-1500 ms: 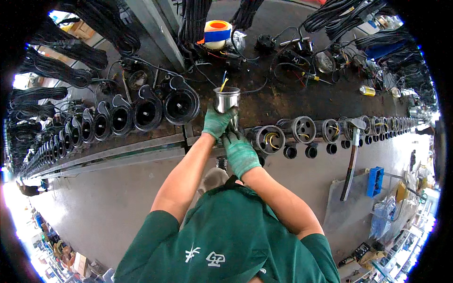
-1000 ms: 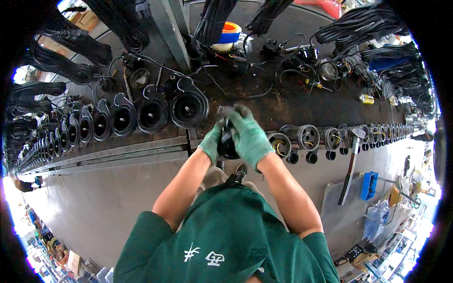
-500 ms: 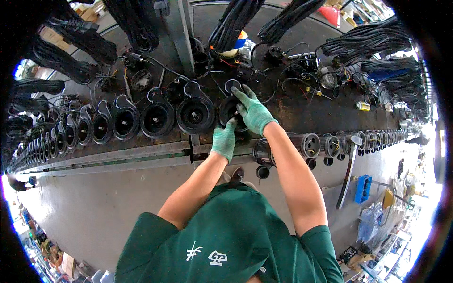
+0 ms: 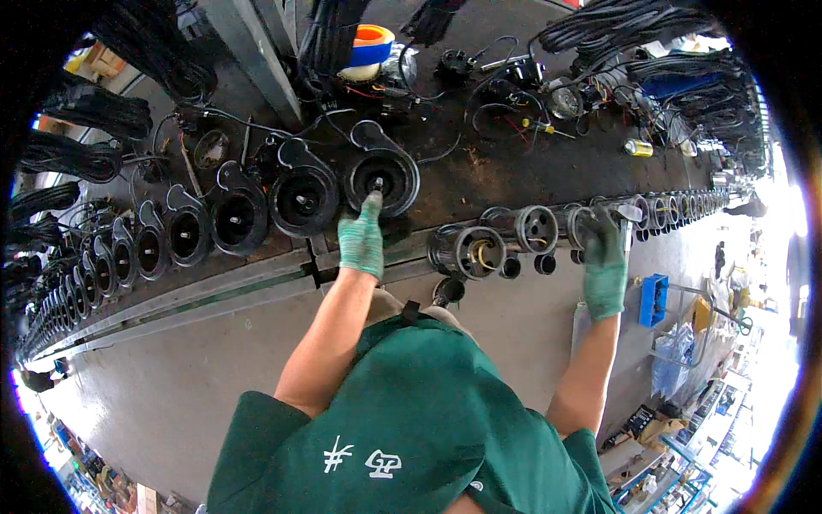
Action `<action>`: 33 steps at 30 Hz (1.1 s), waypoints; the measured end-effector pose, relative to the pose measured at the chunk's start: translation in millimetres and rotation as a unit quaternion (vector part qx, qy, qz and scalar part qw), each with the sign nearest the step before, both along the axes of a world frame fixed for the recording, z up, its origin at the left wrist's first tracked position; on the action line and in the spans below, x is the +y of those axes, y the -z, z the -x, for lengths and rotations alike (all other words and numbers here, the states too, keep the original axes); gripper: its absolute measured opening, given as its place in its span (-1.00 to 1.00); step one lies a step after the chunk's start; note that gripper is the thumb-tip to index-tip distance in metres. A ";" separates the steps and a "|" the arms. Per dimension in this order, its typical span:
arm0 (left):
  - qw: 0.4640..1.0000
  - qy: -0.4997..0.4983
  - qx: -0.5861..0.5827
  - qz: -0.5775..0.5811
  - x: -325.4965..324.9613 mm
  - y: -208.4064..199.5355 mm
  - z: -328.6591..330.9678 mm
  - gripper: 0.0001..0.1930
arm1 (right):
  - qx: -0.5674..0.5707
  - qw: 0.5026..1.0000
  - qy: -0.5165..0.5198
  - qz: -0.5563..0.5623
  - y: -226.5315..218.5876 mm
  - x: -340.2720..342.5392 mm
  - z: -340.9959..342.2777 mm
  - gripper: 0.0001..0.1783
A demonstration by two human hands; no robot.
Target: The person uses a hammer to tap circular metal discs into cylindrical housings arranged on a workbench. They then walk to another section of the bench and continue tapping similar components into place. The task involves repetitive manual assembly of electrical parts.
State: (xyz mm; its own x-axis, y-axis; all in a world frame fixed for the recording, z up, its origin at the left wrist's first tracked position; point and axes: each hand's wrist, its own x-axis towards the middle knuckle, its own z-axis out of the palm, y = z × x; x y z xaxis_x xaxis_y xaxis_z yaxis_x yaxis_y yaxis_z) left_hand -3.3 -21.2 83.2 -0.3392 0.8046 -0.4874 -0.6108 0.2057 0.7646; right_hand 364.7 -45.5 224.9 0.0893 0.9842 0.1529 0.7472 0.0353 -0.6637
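My left hand (image 4: 361, 244), in a green glove, is at the lower rim of a black round pump housing (image 4: 401, 184) with a curved spout. Its fingers are closed together and reach the short metal shaft in the middle of the housing. The housing stands at the right end of a long row of similar black housings (image 4: 304, 224). My right hand (image 4: 604, 270), also green-gloved, is smeared by motion beside a hammer (image 4: 629, 214) at the bench's front edge. Its fingers are too blurred to show whether they touch the hammer.
Cylindrical motor bodies (image 4: 467, 253) line the front edge to the right. Coiled black cables (image 4: 625, 34) hang above the dark bench (image 4: 462, 184). Behind lie a tape roll (image 4: 370, 53), a yellow-handled screwdriver (image 4: 548, 128) and a yellow can (image 4: 638, 147). A blue crate (image 4: 653, 300) stands lower right.
My right hand has left the pump housing and swung right to the hammer. My left hand remains at the housing. The view has shifted to the right.
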 end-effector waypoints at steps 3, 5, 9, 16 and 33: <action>0.993 0.062 0.055 0.083 -1.1 -24.5 2.4 -0.47 | -0.118 0.981 0.149 0.028 32.4 -20.8 -106.0 -0.40; 0.990 0.064 0.114 0.054 -11.6 -20.5 7.3 -0.46 | -0.177 0.956 0.200 0.119 37.3 -23.0 -129.3 -0.29; 0.978 0.036 0.201 0.034 -46.8 -45.9 -15.4 -0.50 | -0.202 0.962 0.156 0.097 90.7 -33.3 -197.0 -0.11; 0.684 0.210 0.658 -0.234 -71.0 -65.0 -71.1 -0.49 | -0.145 0.934 0.213 0.247 77.0 -8.4 -196.3 -0.12; 0.488 0.452 0.747 0.022 -31.3 -101.8 -121.4 -0.31 | 0.224 0.949 0.203 0.093 45.9 -73.9 -165.2 -0.50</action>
